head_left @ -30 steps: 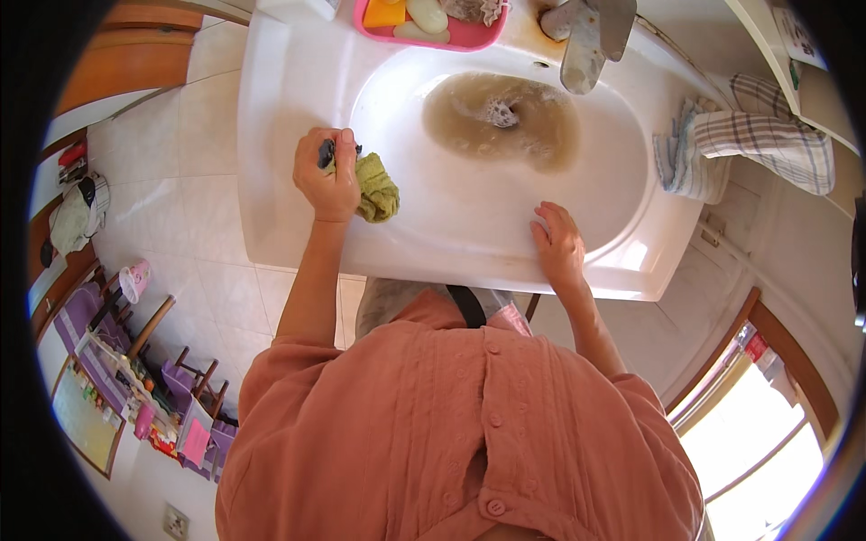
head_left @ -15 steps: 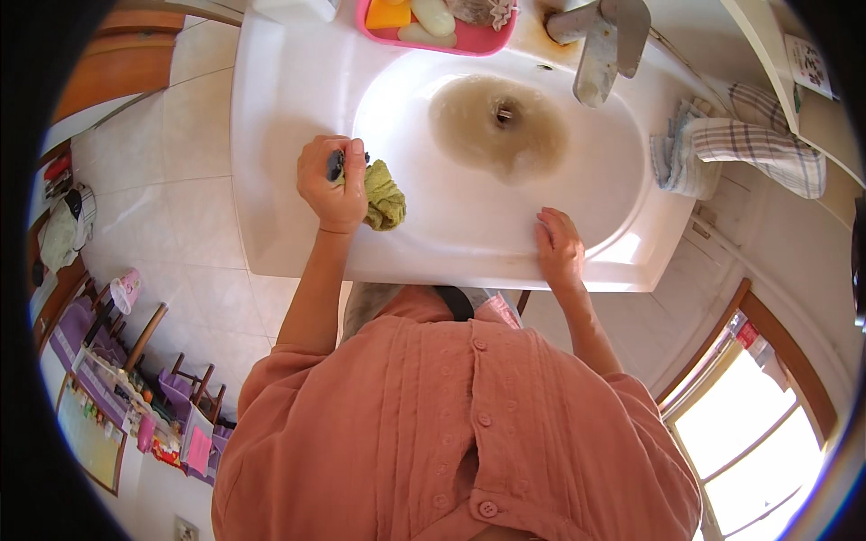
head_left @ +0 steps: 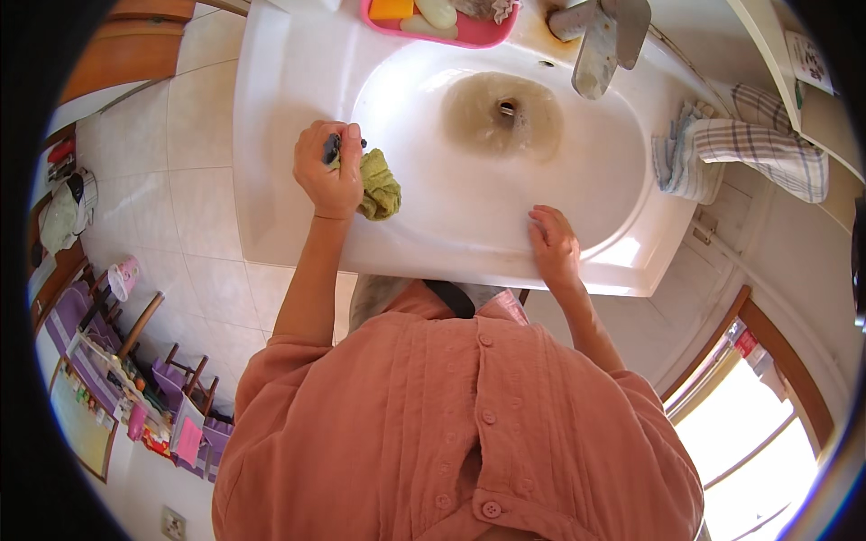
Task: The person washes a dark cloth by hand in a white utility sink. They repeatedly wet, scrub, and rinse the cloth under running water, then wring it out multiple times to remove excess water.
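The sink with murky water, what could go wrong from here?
The green cloth could slip from the left hand into the white sink and perhaps block the drain. The murky water might leave grime behind. The small dark thing, partly hidden in the same hand, could also drop.

Person is wearing a salmon-pink shirt (head_left: pixel 361 433); matching buttons (head_left: pixel 489 417) are running down the front, pleats (head_left: pixel 401 397) flanking, sleeves (head_left: pixel 281 365) hanging loose.

From my end I can't make out the black thing (head_left: pixel 331 149) in the left hand (head_left: pixel 327 180), grip hides most of it. Pink soap tray (head_left: pixel 460 41) on the sink's (head_left: pixel 284 99) far edge gets chopped off up top.
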The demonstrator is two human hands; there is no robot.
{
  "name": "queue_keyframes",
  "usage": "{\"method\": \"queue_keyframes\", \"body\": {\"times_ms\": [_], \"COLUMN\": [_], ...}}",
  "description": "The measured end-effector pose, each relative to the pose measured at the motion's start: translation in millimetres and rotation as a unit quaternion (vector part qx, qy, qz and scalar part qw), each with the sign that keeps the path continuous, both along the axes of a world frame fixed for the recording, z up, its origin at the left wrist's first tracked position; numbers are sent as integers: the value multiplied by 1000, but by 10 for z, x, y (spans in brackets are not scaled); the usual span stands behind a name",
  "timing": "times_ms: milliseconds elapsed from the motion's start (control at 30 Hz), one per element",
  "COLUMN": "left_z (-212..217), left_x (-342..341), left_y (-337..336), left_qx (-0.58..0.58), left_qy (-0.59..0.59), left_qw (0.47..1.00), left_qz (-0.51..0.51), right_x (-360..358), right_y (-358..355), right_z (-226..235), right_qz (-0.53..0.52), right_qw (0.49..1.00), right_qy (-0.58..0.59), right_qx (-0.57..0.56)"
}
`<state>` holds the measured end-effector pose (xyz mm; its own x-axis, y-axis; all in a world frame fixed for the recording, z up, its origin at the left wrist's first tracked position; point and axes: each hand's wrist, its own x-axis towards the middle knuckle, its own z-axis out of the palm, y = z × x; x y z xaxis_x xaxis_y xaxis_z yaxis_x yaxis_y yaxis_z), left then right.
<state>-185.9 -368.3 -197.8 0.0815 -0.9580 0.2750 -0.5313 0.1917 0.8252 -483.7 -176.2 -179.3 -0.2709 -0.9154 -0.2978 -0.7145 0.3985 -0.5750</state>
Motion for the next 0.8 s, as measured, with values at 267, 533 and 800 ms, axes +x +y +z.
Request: {"method": "queue_keyframes", "body": {"times_ms": [267,533,800], "left_z": [0,-29,-40], "left_x": [-6,-19,-24], "left_y": [14,3,7], "left_qx": [1,-14,-15], "left_qy": [16,37,34], "left_qw": [1000,999,999], "left_qz": [-7,6,18], "right_x": [-80,-82,-67], "right_y": [-683,-1168,-1259], "right_z": [-246,-581,-815], "right_qz": [107,172,179], "right_qw": [990,977,974], "right_qy": [38,115,140], "right_qx": [-87,-45,-6]}}
